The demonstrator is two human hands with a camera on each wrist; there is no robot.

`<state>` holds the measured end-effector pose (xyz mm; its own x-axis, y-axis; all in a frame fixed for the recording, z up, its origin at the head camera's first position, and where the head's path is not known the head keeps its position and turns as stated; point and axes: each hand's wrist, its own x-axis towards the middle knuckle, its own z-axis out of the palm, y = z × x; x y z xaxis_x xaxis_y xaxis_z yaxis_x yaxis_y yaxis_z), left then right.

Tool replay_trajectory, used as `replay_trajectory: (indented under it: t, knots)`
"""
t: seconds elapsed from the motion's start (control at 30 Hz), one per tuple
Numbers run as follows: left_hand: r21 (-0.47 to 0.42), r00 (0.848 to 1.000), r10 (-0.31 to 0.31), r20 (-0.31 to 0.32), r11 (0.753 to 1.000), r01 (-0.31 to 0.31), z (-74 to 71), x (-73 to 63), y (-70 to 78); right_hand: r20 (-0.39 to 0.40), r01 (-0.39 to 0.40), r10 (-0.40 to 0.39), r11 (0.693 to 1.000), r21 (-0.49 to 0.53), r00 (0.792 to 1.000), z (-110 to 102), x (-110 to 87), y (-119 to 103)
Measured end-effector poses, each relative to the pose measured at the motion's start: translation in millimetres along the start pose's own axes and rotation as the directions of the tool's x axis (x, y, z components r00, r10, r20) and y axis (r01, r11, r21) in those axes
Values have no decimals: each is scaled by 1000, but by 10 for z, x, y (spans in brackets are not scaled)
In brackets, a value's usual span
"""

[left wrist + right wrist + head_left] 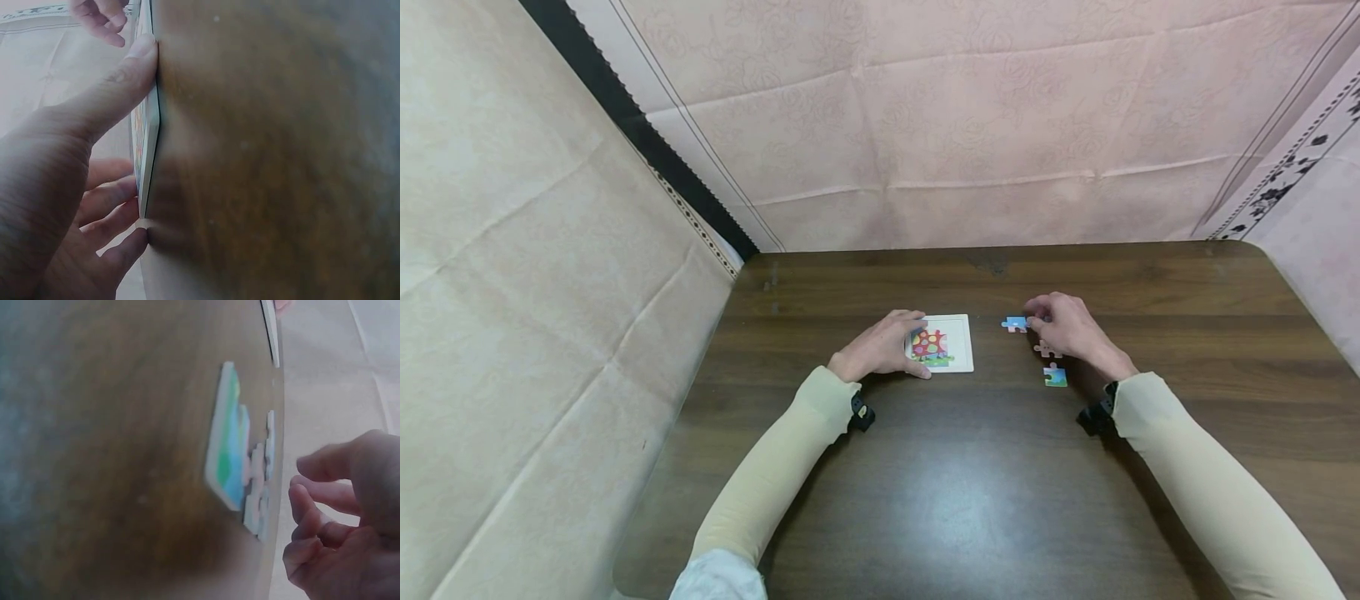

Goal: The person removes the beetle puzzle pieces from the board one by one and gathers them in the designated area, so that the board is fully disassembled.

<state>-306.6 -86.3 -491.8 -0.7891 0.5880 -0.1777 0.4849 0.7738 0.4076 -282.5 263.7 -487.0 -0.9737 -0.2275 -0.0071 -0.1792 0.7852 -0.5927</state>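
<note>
A square jigsaw board (pixel 962 354) with a white border lies on the table, a red spotted picture partly assembled in it. My left hand (pixel 883 344) holds the board at its left side, thumb on the near edge and fingers toward the far corner. To the right lie loose jigsaw pieces: a blue one (pixel 1015 322), a pale brownish one (pixel 1048 350) and a green-and-blue one (pixel 1056 378). Above these pieces hovers my right hand (pixel 1067 327), fingers loosely bent. In the right wrist view its thumb (pixel 325 464) stands apart from the fingers, nothing visible between them.
The brown wooden table (pixel 940 475) extends toward me and to both sides. Pale patterned cloth (pixel 985 133) hangs behind its far edge, and more cloth (pixel 535 333) hangs along the left. Dark wrist devices (pixel 861 412) sit on both wrists.
</note>
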Motion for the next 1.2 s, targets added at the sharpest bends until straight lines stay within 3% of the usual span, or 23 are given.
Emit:
replay_trajectory:
  t: [0.2,0.43,0.7,0.83,1.0,1.2]
  knots:
    - [5,1000,-5,5,1000,5,-3,2,4,-60,18,-15,999,46,998,-5,-21,-99]
    - [14,1000,-7,7,1000,7,-13,-6,3,-72,54,-51,998,45,996,121,58,-329]
    - [18,1000,-24,14,1000,23,-11,0,12,-36,108,-107,994,30,994,363,152,-619]
    - [23,1000,-26,13,999,25,-9,-3,10,18,131,-131,991,22,991,506,208,-730]
    - [27,1000,-11,14,1000,11,-10,-14,6,83,162,-162,987,7,983,649,270,-827]
    - [25,1000,18,7,1000,-18,-19,-7,0,107,176,-173,984,-13,979,709,305,-896]
